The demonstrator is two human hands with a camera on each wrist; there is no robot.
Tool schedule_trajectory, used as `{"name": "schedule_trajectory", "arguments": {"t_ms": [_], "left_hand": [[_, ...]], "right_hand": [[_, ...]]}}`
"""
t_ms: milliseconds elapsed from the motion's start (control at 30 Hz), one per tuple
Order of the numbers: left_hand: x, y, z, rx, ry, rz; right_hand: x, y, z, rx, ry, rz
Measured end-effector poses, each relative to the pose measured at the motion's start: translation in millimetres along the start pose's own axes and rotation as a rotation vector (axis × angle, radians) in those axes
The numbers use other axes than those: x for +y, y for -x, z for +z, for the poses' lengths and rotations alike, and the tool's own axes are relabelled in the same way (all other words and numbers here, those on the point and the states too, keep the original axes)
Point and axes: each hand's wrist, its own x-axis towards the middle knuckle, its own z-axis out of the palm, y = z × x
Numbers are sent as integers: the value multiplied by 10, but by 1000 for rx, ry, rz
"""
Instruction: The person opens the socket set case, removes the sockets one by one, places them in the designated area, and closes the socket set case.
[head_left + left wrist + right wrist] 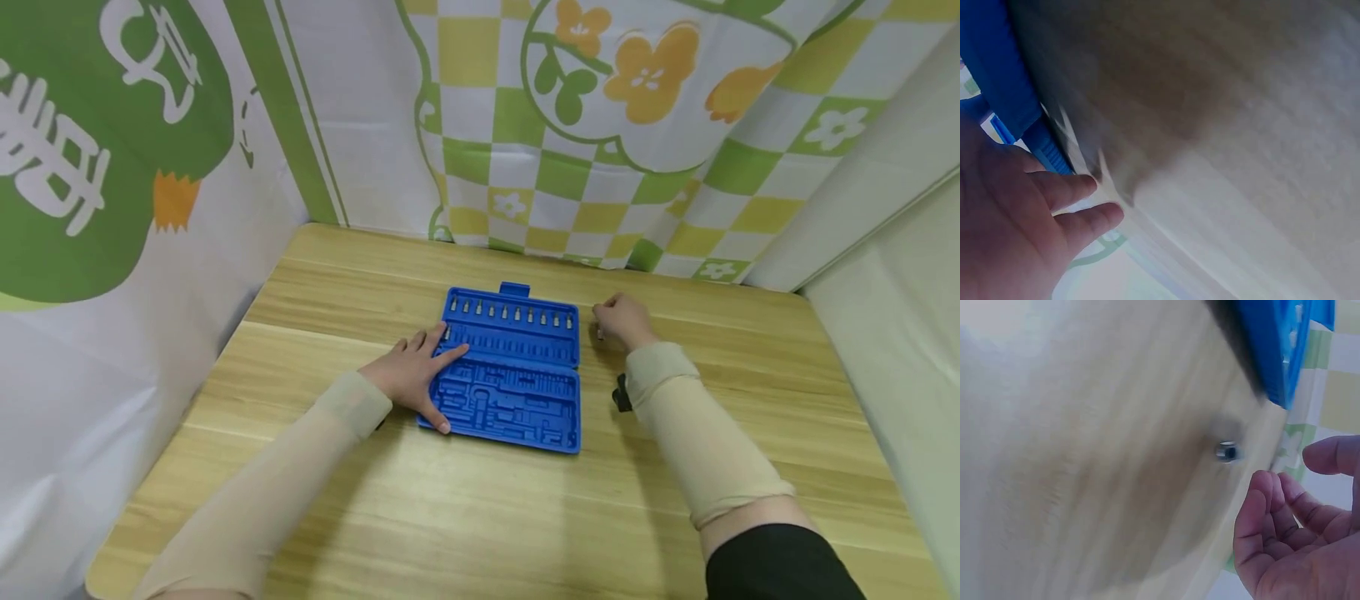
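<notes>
Beige-sleeved forearms [705, 442] flank an unfolded blue plastic tool case [517, 408]

Between the hands, the case lies flat on a pale wood-grain table [450, 517], its hinge line and the long axis of each half running left to right, the right end slightly nearer the person. Its blue clasp tab [514, 289] points away, toward a hanging green-and-yellow checked cloth [540, 167]. Ten small silver metal pieces [530, 315] sit in a row along the far half, long axes pointing away from the person; another silver piece [447, 332] sits by the left index finger.

The left hand [408, 375] spreads its fingers over the case's left side, thumb at the near-left corner, index finger reaching across the inside near the hinge.

Right of the case, the right hand [622, 321] is close to the table, fingers loosely curled, thumb apart from the fingertips. Just beside those fingertips is a short silver metal cylinder [1227, 452], its dark hollow end facing the side of the right wrist view where the cloth shows; blur leaves it unclear whether it stands or lies.
</notes>
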Motion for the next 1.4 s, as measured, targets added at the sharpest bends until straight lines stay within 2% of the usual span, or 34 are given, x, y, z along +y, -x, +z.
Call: {"name": "schedule_trajectory", "arguments": {"t_ms": [133,333,700,1000,1400], "left_hand": [[19,17,-24,-4,-11,-10],[17,13,-19,-12,-1,-8],[-3,0,-11,-7,4,-6],[-28,-24,10,-7,16,-7],[-25,-19,5,-8,7,-7]], "right_hand": [[-7,-26,-37,8,42,-32],[32,-8,-53,-83,157,-17],[20,-5,18,-76,161,-48],[19,-4,28,-68,144,-34],[54,-28,33,-58,177,-79]]}}
